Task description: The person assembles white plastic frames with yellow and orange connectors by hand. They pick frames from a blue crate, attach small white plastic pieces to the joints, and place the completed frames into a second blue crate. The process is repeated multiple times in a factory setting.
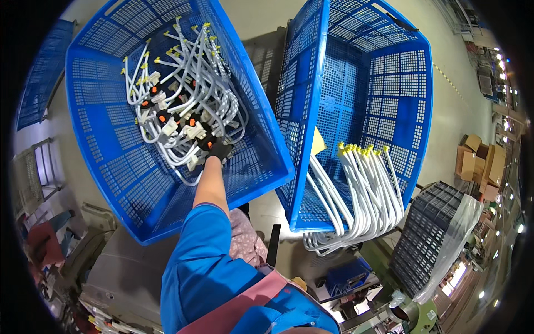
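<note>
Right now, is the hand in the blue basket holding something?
Cannot tell: the left hand in a dark glove rests among bent white metal tubes, its fingers hidden.

My dark knit cloth glove point(218, 149) upper centre; glossy white bent tubes point(189, 94) upper left; matt blue plastic mesh crate point(105, 133); blue cloth sleeve point(197, 261) bottom.

Two baskets side by side: left basket point(105, 128) in the upper left of the frame, right basket point(411, 111) in the upper right. Inside the left basket, a heap of bent tubes point(183, 83), near the middle. One hand point(218, 149) in the left basket, at the lower edge of the heap, touching the tubes. Inside the right basket, a bundle of curved tubes point(364, 195) low down, its ends sticking out under the basket's lower edge. Cardboard boxes point(481, 164) at the far right. A dark crate point(428, 239) in the lower right, below the right basket.
</note>
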### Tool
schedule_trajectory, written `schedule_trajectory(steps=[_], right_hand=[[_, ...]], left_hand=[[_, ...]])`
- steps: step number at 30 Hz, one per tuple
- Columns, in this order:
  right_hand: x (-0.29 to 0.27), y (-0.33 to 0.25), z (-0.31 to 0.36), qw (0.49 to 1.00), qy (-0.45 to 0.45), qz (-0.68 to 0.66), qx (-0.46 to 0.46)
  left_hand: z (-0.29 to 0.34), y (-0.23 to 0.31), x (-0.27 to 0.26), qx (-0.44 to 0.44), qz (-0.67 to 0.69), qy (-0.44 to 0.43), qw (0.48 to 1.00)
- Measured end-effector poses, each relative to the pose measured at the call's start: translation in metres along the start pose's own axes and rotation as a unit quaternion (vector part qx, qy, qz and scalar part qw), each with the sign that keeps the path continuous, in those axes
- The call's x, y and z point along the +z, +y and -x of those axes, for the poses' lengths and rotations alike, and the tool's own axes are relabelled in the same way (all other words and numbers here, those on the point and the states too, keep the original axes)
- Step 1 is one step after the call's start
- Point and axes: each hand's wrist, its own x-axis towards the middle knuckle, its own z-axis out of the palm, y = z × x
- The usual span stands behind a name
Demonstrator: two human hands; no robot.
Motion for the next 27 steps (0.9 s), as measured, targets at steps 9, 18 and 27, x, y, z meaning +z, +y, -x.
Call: schedule_trajectory(steps=[9,18,27], right_hand=[[-0.026,-0.038,-0.021,0.997,-0.019,-0.001,-0.075],[-0.041,-0.062,-0.047,0.989,0.009,-0.051,-0.138],[-0.06,-0.015,-0.065,0.957,0.114,-0.019,-0.265]], left_hand=[[0.076,-0.019,-0.042,0.107,-0.033,0.085,0.99],[0.232,0.023,-0.176,0.181,0.082,0.117,0.973],[0.354,0.056,-0.153,0.283,-0.356,0.153,0.877]])
